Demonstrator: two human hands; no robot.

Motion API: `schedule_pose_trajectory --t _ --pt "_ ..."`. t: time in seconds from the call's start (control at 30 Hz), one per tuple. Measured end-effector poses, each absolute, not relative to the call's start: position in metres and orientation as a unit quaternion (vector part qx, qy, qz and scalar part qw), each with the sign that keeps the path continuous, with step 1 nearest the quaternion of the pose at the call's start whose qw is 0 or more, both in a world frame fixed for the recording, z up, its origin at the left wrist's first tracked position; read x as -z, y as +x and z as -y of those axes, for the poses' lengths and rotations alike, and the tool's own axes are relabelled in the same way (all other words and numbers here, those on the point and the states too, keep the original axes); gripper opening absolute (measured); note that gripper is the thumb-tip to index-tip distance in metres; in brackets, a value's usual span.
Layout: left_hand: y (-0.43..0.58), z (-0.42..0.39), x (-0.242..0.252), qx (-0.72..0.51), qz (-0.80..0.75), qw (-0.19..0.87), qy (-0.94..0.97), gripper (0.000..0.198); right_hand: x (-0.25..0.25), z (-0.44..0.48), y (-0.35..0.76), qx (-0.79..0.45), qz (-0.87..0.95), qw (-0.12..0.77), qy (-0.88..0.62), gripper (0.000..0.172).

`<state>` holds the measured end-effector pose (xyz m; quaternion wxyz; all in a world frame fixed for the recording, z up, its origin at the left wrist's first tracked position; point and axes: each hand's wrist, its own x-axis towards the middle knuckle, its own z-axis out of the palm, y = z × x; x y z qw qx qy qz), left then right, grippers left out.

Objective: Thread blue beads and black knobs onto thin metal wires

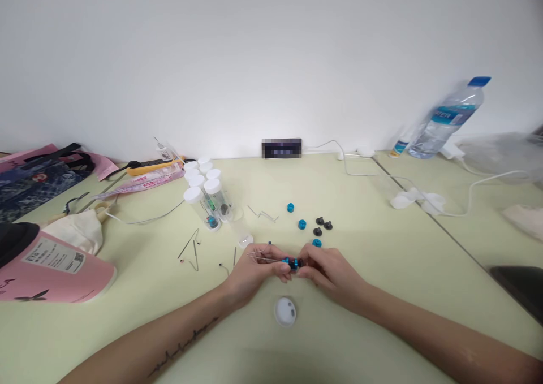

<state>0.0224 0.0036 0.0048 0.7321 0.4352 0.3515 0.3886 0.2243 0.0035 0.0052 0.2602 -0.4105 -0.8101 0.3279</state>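
Note:
My left hand [252, 268] pinches a small blue-and-black cylindrical part [292, 263] between thumb and fingers. A thin bent metal wire [265, 256] runs from that part across the left fingers. My right hand [335, 272] is closed on the dark end of the same part, fingertips touching it; its finer shape is partly hidden. Just beyond the hands lie loose blue ring-like pieces [302, 224] and black flanged pieces [318, 232]. Nearer to me, a white round cap [285, 311] lies with its hollow side up, small dark bits inside.
Clear vials with white lids [194, 196] stand left of centre, beside an open clear tube [242, 236]. Bent metal wires [195, 254] lie scattered at left. A pink cup [63, 265] is far left; a water bottle [452, 115] leans on the wall. A white cable [469, 200] crosses right.

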Motion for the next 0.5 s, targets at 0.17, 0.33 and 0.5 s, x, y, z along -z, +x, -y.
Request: schedule_pose_trajectory --t 0.17,0.33,0.5 --pt "0.022 -0.004 -0.0044 -0.386 -0.349 0.733 0.439 0.014 -0.0051 -0.0037 0.2242 -0.355 0.798 0.259 -0.412 0.021" --pt "0.0223 -0.0039 -0.005 -0.384 -0.354 0.732 0.437 0.014 -0.0062 -0.0039 0.2243 -0.345 0.809 0.251 -0.405 0.025" --pt "0.0223 -0.0048 -0.0052 -0.387 -0.353 0.734 0.432 0.014 -0.0053 -0.0044 0.2237 -0.364 0.785 0.262 -0.427 0.019"
